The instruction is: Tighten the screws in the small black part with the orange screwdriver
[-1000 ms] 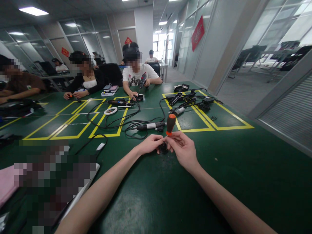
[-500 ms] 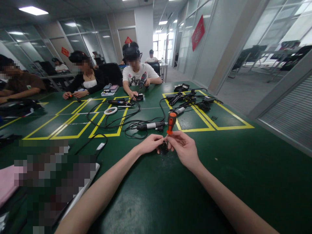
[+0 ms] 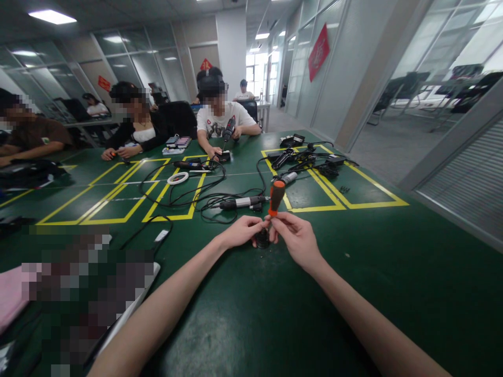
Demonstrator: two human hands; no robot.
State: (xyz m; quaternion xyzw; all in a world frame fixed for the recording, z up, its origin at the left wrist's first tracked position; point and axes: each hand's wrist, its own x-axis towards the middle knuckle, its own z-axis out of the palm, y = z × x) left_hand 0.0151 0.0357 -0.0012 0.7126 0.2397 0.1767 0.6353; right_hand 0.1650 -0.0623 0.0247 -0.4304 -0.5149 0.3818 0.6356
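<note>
My right hand (image 3: 294,235) is closed, its fingertips pinching the lower end of a screwdriver (image 3: 277,196) with an orange and dark grey handle. The screwdriver stands nearly upright, handle up, over a small round black part (image 3: 263,240) on the table. Around the left side of that part, my left hand (image 3: 243,231) is closed, its thumb and forefinger near the screwdriver's shaft. The fingers partly cover the black part and the tip, so I cannot see exactly where the tip sits.
Just beyond my hands lies a grey and black corded power tool (image 3: 241,203). Black tools and cables (image 3: 302,159) crowd the yellow-taped area at right. A white ring (image 3: 178,178) lies left of centre. Across the table (image 3: 377,283), a person (image 3: 223,120) holds an electric screwdriver (image 3: 229,129).
Both hands stay almost in place on the black part and the screwdriver. The screwdriver has shifted very slightly; the whole view has moved a little.
</note>
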